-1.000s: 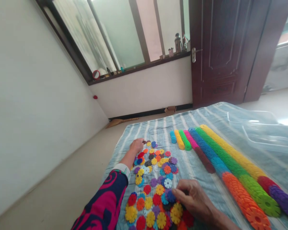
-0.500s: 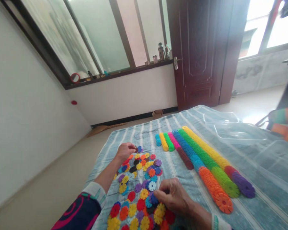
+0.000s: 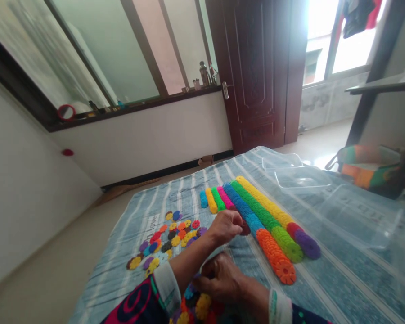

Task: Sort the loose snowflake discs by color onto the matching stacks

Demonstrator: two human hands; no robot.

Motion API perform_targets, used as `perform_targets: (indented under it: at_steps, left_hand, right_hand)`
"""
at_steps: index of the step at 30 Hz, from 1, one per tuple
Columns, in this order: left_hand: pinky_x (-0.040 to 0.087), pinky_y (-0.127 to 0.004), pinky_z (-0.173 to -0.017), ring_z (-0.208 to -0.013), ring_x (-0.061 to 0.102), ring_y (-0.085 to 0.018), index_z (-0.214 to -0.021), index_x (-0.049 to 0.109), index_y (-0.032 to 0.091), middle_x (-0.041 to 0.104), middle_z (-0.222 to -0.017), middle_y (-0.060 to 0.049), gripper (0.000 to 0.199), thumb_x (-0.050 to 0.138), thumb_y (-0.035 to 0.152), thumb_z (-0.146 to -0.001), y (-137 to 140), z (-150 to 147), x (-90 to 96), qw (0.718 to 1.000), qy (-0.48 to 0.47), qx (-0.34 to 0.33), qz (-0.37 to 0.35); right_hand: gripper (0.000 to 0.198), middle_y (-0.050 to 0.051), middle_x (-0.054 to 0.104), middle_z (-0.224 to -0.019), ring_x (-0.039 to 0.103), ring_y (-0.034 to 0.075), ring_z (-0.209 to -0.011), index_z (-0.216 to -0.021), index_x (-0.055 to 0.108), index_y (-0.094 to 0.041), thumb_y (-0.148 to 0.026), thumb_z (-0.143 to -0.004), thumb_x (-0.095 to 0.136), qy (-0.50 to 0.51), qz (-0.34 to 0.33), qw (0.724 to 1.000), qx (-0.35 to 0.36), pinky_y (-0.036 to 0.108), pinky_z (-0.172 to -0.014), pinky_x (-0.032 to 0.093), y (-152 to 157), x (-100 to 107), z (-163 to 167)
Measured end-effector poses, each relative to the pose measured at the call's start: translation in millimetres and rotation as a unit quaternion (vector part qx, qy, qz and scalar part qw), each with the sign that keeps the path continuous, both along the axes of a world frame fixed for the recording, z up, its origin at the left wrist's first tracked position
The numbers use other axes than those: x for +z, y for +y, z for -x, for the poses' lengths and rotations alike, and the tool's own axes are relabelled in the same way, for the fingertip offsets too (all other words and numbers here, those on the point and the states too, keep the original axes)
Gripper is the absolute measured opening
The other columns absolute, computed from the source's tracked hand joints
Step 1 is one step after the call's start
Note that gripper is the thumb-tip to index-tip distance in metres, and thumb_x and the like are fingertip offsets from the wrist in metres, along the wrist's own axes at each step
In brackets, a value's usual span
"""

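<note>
Brown row (image 3: 245, 229) sits by my half-curled left hand (image 3: 223, 227), loose discs (image 3: 202, 307) by my curled right hand (image 3: 223, 276); I can't tell either's hold. Striped cloth (image 3: 170, 198) stretches to its far edge.

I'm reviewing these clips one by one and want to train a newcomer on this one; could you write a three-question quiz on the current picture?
1. Which is closest to the left hand? A) the door B) the brown discs C) the clear plastic containers
2. True or false: the right hand appears lower in the picture than the left hand.
3. Fill in: the row that begins with yellow discs at its far end finishes in ____ discs at its near end.

Key: 1 B; 2 true; 3 purple.
</note>
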State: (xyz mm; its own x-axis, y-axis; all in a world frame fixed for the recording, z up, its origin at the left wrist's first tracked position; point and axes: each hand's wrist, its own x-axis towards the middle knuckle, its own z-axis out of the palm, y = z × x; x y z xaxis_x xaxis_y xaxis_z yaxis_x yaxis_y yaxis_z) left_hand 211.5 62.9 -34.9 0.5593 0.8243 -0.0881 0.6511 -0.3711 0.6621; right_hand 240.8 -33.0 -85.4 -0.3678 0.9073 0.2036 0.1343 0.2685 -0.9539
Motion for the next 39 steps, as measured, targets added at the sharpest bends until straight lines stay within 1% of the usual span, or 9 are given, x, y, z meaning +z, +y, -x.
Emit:
perform_targets:
  at_steps: [8, 16, 20, 21, 24, 26, 28, 33, 39]
  left_hand:
    - [0.043, -0.025, -0.065, -0.078, 0.065, -0.017, -0.075, 0.069, 0.017, 0.072, -0.079, -0.002, 0.010, 0.060, 0.013, -0.073, -8.4, -13.7, 2.8, 0.981, 0.156, -0.013, -0.114]
    - [0.050, -0.033, -0.073, -0.092, 0.068, -0.027, -0.092, 0.072, 0.017, 0.074, -0.096, -0.012, 0.019, 0.055, 0.022, -0.084, -15.4, -21.6, 8.4, 0.923, 0.282, -0.113, -0.236]
    - [0.050, -0.032, -0.072, -0.091, 0.069, -0.026, -0.091, 0.072, 0.018, 0.075, -0.094, -0.011, 0.019, 0.056, 0.026, -0.084, -16.8, -19.8, 8.2, 0.924, 0.289, -0.114, -0.223]
    - [0.050, -0.031, -0.072, -0.091, 0.069, -0.026, -0.091, 0.072, 0.019, 0.075, -0.093, -0.010, 0.019, 0.057, 0.027, -0.085, -15.2, -16.1, 9.4, 0.928, 0.282, -0.107, -0.218]
    - [0.049, -0.028, -0.075, -0.090, 0.069, -0.023, -0.089, 0.073, 0.020, 0.075, -0.091, -0.007, 0.020, 0.056, 0.031, -0.088, -0.6, 9.1, 16.6, 0.941, 0.264, -0.049, -0.208]
    - [0.048, -0.027, -0.076, -0.090, 0.069, -0.021, -0.089, 0.073, 0.020, 0.075, -0.091, -0.006, 0.022, 0.054, 0.031, -0.089, 17.0, 38.8, 24.1, 0.940, 0.278, 0.031, -0.197]
    - [0.047, -0.024, -0.079, -0.094, 0.068, -0.018, -0.088, 0.074, 0.022, 0.075, -0.095, -0.003, 0.020, 0.055, 0.026, -0.087, 37.6, 75.9, 32.0, 0.923, 0.309, 0.152, -0.172]
    - [0.049, -0.027, -0.079, -0.104, 0.068, -0.025, -0.087, 0.075, 0.017, 0.075, -0.104, -0.011, 0.020, 0.056, 0.017, -0.083, 79.3, 161.5, 39.4, 0.875, 0.349, 0.306, -0.141]
    - [0.049, -0.027, -0.069, -0.094, 0.071, -0.027, -0.080, 0.074, 0.016, 0.076, -0.098, -0.014, 0.016, 0.065, 0.029, -0.079, 110.0, 194.2, 21.5, 0.864, 0.320, 0.376, -0.097]
  right_hand:
    - [0.018, -0.006, 0.040, -0.060, 0.034, 0.010, -0.057, -0.062, 0.042, -0.020, -0.019, -0.064, 0.060, 0.065, -0.048, 0.997, 0.016, 0.024, -0.050, 0.026, 9.7, -12.9, 6.9]
    - [0.015, 0.001, 0.055, -0.076, 0.047, 0.017, -0.070, -0.078, 0.053, -0.020, -0.025, -0.064, 0.055, 0.082, -0.089, 0.993, -0.013, 0.029, -0.062, 0.039, 4.5, -5.8, 3.7]
    - [0.008, -0.002, 0.048, -0.065, 0.039, 0.013, -0.061, -0.067, 0.049, -0.021, -0.025, -0.068, 0.056, 0.070, -0.055, 0.996, 0.007, 0.025, -0.053, 0.032, 1.2, -7.9, 3.1]
    - [0.015, -0.004, 0.041, -0.058, 0.035, 0.011, -0.056, -0.060, 0.045, -0.020, -0.025, -0.069, 0.056, 0.057, -0.037, 0.998, 0.011, 0.025, -0.049, 0.027, 0.8, -9.6, 3.1]
    - [0.038, -0.006, 0.024, -0.049, 0.022, 0.008, -0.047, -0.047, 0.031, -0.020, -0.026, -0.074, 0.057, 0.000, 0.011, 1.000, 0.012, 0.026, -0.045, 0.015, 0.1, -13.9, 3.3]
    - [0.042, -0.006, 0.021, -0.048, 0.021, 0.007, -0.045, -0.045, 0.029, -0.019, -0.026, -0.075, 0.058, -0.027, 0.024, 0.999, 0.002, 0.026, -0.044, 0.013, -0.6, -14.5, 3.7]
    - [0.042, -0.007, 0.020, -0.048, 0.021, 0.006, -0.045, -0.045, 0.029, -0.019, -0.025, -0.075, 0.059, -0.036, 0.025, 0.999, -0.007, 0.026, -0.044, 0.013, -1.4, -13.7, 4.5]
    - [0.043, -0.006, 0.019, -0.049, 0.020, 0.006, -0.047, -0.045, 0.027, -0.019, -0.025, -0.074, 0.058, -0.045, 0.022, 0.999, -0.017, 0.026, -0.045, 0.012, -3.2, -12.7, 6.6]
    - [0.043, -0.007, 0.019, -0.047, 0.021, 0.006, -0.046, -0.045, 0.026, -0.019, -0.025, -0.074, 0.059, -0.046, 0.019, 0.999, -0.022, 0.026, -0.044, 0.012, -3.4, -15.8, 8.1]
